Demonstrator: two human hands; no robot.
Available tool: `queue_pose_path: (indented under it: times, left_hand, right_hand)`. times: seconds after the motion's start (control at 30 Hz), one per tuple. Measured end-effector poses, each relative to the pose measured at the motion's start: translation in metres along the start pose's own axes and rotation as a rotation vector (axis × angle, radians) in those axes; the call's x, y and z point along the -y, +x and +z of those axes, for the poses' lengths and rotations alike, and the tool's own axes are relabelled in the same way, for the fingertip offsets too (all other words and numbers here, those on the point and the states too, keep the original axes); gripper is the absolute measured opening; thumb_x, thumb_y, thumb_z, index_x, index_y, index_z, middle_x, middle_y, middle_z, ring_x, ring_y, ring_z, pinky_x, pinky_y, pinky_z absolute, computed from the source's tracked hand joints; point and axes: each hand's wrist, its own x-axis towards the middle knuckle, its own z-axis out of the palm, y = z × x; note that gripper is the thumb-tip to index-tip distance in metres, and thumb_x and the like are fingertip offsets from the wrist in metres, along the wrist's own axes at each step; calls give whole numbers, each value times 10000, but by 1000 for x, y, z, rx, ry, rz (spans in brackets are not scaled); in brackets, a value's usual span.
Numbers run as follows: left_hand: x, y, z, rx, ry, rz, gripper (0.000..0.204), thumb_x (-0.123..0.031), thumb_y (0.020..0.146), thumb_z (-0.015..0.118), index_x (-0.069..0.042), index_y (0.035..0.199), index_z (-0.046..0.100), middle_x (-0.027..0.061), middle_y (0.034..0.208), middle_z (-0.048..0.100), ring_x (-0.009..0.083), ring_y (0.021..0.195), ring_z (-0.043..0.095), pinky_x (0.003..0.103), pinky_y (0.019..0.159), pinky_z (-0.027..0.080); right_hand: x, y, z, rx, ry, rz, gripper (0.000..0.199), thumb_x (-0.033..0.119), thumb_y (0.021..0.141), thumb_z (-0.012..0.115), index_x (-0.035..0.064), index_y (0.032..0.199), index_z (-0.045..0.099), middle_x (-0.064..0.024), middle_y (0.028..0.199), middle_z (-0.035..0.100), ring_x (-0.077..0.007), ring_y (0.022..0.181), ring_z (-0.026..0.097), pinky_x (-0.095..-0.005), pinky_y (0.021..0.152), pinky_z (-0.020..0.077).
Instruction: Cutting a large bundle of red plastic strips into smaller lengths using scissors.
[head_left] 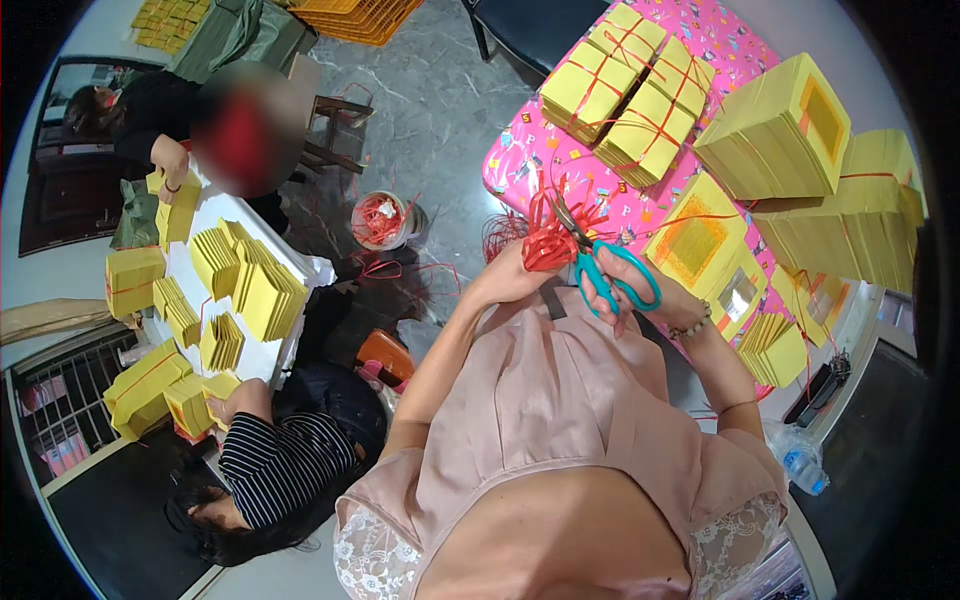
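Note:
My left hand (510,272) is closed round a bundle of red plastic ribbon (550,247), with loose ends sticking out above and to the left. My right hand (645,285) grips scissors with teal handles (598,272). Their metal blades point up and left against the ribbon bundle; whether they are fully closed is hard to make out among the strands. Just beyond my right hand, at the table's near edge, lie yellow paper stacks (697,232), the top one with an orange square.
Tied yellow paper bundles (640,125) and tall stacks (775,130) stand on the pink patterned table (510,160). A bucket of red scraps (381,220) is on the floor. At left, two people handle yellow paper at a white table (210,330). A plastic bottle (805,470) lies at right.

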Motion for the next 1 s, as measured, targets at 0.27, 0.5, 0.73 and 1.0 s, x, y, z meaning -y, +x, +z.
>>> queue_pose_path:
  times: [0.27, 0.5, 0.73, 1.0]
  left_hand:
    - [4, 0, 2, 15, 7, 29, 186, -60, 829, 592, -5, 997, 532, 39, 937, 570, 116, 871, 521, 282, 788, 437]
    - [0, -1, 3, 0, 22, -11, 161, -93, 843, 586, -9, 975, 547, 20, 894, 574, 99, 831, 513, 273, 741, 440]
    - [-2, -2, 3, -40, 53, -8, 282, -100, 840, 555, -39, 1115, 563, 87, 1046, 626, 193, 965, 592, 314, 844, 450]
    - [-15, 2, 10, -136, 129, -65, 152, -105, 835, 549, -12, 956, 551, 62, 843, 584, 136, 777, 542, 297, 707, 450]
  right_hand:
    - [1, -2, 9, -20, 83, -26, 565, 602, 897, 314, 88, 778, 516, 22, 583, 486, -65, 493, 492, -230, 414, 463]
    - [1, -3, 5, -87, 57, -94, 519, 572, 892, 393, 89, 721, 475, 26, 536, 444, -57, 412, 434, -208, 359, 397]
    - [4, -12, 8, -38, 128, -65, 524, 586, 893, 371, 105, 709, 468, 23, 538, 429, -57, 422, 426, -207, 368, 392]
    - [8, -16, 8, 7, 18, 22, 555, 630, 864, 378, 99, 750, 490, 14, 575, 460, -78, 463, 465, -216, 405, 418]
